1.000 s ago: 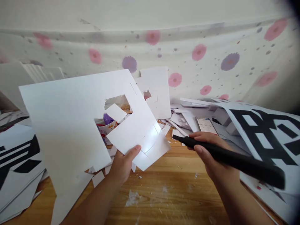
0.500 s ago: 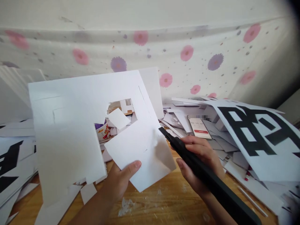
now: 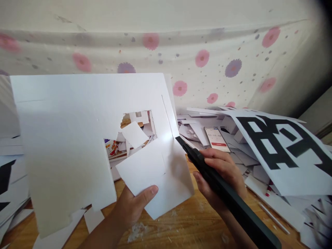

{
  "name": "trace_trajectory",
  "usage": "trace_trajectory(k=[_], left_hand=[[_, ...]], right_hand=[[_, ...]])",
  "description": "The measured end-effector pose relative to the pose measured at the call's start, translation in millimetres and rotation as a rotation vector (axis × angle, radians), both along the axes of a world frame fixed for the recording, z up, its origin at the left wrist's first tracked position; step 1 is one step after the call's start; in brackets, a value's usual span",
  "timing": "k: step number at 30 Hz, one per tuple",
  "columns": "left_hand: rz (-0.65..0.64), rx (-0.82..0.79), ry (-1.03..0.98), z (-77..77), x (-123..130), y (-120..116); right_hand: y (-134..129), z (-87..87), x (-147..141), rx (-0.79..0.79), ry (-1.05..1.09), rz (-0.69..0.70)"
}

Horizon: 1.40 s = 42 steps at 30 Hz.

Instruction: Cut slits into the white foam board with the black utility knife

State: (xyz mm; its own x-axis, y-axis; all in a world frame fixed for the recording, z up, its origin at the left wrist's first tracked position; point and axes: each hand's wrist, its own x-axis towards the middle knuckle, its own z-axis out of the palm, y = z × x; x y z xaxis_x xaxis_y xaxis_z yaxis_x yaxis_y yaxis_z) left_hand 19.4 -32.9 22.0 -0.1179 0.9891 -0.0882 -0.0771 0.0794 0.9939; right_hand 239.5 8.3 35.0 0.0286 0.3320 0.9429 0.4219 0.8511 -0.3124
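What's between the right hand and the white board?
In the head view, the black tool, held by the right hand, its tip at the edge of the white board.

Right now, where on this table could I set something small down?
Best is the wooden table's near middle, between the left forearm and right forearm, below the cut white board; white smears mark it. A sliver of wood shows near left, between loose sheets. White scraps crowd the phone and the black-patterned sheet.

Soft daylight, pale glare on the board (image 3: 70,138), dark right corner.
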Motion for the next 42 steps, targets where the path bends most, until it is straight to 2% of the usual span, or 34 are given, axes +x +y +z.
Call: trace_trajectory(k=[15, 22, 33, 42], left_hand=[[0.012, 0.046, 0.092, 3.1, 2.6, -1.8], [-0.004, 0.081, 0.141, 0.1, 0.7, 0.5], [-0.020, 0.087, 0.096, 0.6, 0.9, 0.6], [0.041, 0.056, 0.007, 5.8, 5.3, -4.2]], right_hand=[[2.3, -2.6, 1.0, -0.014, 0.000, -0.027], [1.6, -7.5, -1.0, 0.055, -0.002, -0.021], [1.9, -2.8, -4.6, 0.128, -0.105, -0.099], [1.4, -4.3, -7.3, 0.204, -0.160, -0.161]])
